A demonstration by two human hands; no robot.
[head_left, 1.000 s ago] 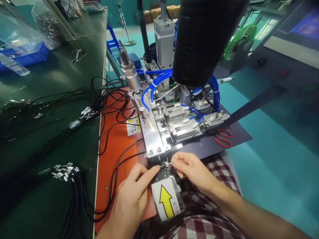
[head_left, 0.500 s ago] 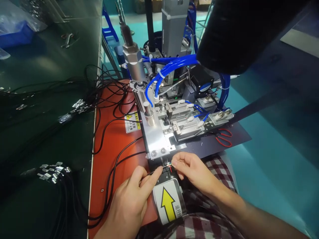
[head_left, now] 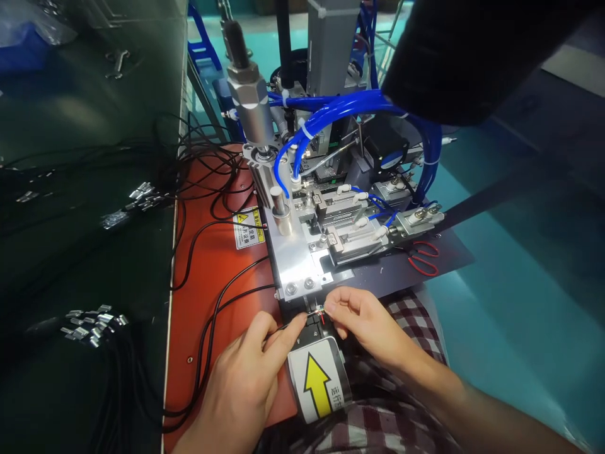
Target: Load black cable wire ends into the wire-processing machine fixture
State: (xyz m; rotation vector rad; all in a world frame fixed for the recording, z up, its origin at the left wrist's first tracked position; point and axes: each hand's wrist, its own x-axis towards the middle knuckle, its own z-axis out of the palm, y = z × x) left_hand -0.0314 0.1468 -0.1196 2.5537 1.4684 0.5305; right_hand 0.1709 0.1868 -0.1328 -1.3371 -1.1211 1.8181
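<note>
Just in front of the machine's silver plate [head_left: 297, 268], both hands meet at the stripped end of a thin black cable. My left hand [head_left: 250, 362] is closed on the cable, its index fingertip pressing near the end. Thin coloured wires [head_left: 322, 314], one of them red, stick out between the hands. My right hand [head_left: 357, 318] pinches at these wires with thumb and index finger; the fingertips hide part of them. Below lies a black block with a white label bearing a yellow arrow [head_left: 317, 384].
Black cables loop over the red base [head_left: 227, 252]. Cable bundles with metal connectors [head_left: 94, 325] lie on the dark green table at left, near a wrench [head_left: 118, 63]. Red-handled scissors [head_left: 424, 258] rest right of the machine. Blue air hoses [head_left: 350, 104] arch over it.
The view has shifted slightly, so the scene sits a little further left. Both hands keep the same hold on the cable and wires.
</note>
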